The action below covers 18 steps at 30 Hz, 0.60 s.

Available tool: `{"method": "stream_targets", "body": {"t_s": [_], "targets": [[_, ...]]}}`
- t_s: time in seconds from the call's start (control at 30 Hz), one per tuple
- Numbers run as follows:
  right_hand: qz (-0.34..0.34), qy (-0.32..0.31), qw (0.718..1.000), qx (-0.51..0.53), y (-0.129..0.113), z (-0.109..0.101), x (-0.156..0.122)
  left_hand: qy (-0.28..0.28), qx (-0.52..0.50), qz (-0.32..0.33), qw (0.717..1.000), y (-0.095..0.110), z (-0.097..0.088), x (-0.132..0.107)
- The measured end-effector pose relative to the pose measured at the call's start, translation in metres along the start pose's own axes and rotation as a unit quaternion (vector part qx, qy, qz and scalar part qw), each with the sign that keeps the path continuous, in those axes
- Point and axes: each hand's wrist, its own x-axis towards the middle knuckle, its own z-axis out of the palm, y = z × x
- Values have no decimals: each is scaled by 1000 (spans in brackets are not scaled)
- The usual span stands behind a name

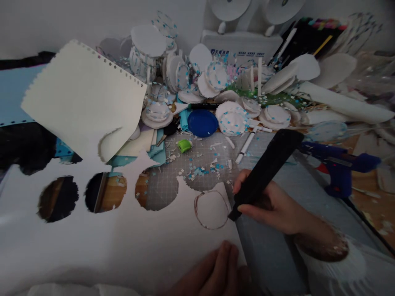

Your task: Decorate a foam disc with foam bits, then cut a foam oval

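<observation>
My right hand (268, 205) is closed around a thick black handheld tool (267, 168), its body tilted up to the right. The tool's narrow tip meets the white sheet (148, 246) beside a rough brownish circle outline (211, 228). Low in the view, my left hand (216, 271) grips the sheet near its right edge, fingers bent and pressed together; its thumb is hidden. Several ragged round holes run along the upper part of the sheet. Beneath lies a grey gridded cutting mat (271, 250).
Behind are piled white discs (233, 117) with blue confetti, a blue lid (202, 123), a green sharpener-like piece (184, 145) and a white pen (247, 144). A blue glue gun (338, 164) lies right, its cord trailing. Cream paper (86, 98) leans left; a white router (243, 45) stands behind.
</observation>
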Motion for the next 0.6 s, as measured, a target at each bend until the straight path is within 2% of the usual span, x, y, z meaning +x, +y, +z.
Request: {"method": "stream_targets", "body": {"t_s": [0.27,0.37,0.5,0.6], "targets": [[5,5,1000,-24,-1,3,-1,-10,1,17,1000,-1,0,1],[7,19,1000,4,1,0,-1,-6,-12,-7,1000,2,-1,1],[22,73,996,51,-1,-5,-1,1,-26,-18,999,3,-1,1],[27,61,996,50,-2,-6,-1,14,-20,-16,1000,2,1,0]]}}
